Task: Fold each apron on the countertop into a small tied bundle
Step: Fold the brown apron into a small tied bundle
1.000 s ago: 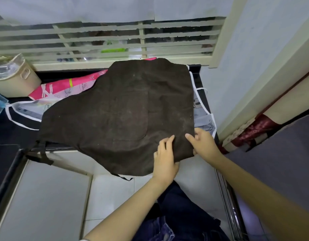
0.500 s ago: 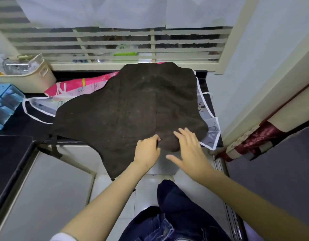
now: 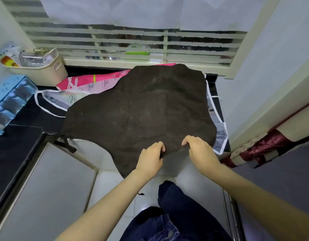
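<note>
A dark brown apron (image 3: 141,108) lies spread over the black countertop (image 3: 25,117), its near part hanging past the front edge. My left hand (image 3: 151,156) and my right hand (image 3: 200,151) both grip its near hem with curled fingers, side by side, and the cloth is bunched between them. One dark strap (image 3: 67,145) dangles at the left edge. Beneath it lie a pink printed apron (image 3: 87,82) and a white-trimmed printed apron (image 3: 220,134), mostly covered.
A cream basket (image 3: 45,70) of packets stands at the back left, with a blue rack (image 3: 7,101) beside it. A slatted window (image 3: 129,44) runs behind the counter. A wall closes the right side. Tiled floor and my jeans (image 3: 169,216) are below.
Both hands went from lying flat on the apron's near corner to gripping its hem with curled fingers. The right-hand corner was drawn in toward the middle.
</note>
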The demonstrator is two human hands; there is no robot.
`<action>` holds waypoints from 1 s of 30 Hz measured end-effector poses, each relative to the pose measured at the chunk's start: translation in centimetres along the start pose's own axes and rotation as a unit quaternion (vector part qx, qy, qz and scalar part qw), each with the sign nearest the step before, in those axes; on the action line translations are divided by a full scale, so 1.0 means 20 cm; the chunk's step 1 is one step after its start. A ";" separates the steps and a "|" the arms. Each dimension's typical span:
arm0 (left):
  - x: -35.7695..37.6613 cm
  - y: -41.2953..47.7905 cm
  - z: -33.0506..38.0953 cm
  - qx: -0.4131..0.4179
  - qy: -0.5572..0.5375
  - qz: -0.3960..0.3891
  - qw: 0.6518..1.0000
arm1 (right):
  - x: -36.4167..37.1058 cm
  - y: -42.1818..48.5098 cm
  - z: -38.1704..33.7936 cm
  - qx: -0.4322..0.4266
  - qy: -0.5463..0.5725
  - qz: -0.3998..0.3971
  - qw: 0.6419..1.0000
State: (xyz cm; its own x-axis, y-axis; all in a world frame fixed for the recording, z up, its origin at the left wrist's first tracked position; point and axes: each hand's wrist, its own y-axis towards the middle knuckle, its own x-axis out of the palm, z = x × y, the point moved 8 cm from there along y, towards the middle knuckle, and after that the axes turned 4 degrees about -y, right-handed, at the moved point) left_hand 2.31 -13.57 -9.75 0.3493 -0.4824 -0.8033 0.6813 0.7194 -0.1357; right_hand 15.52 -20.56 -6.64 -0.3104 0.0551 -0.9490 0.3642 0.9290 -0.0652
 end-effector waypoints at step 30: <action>-1.04 1.02 -0.30 -0.144 -0.029 0.086 0.985 | -0.63 1.22 0.37 0.035 -0.163 0.080 0.983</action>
State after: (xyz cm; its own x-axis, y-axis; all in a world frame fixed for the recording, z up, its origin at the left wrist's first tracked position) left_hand 5.11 14.13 0.62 0.4853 -0.3619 -0.7959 0.4013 0.9010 -0.1649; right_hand 34.72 -1.36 1.40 0.0486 0.0680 -0.9965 0.4489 0.8898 0.0826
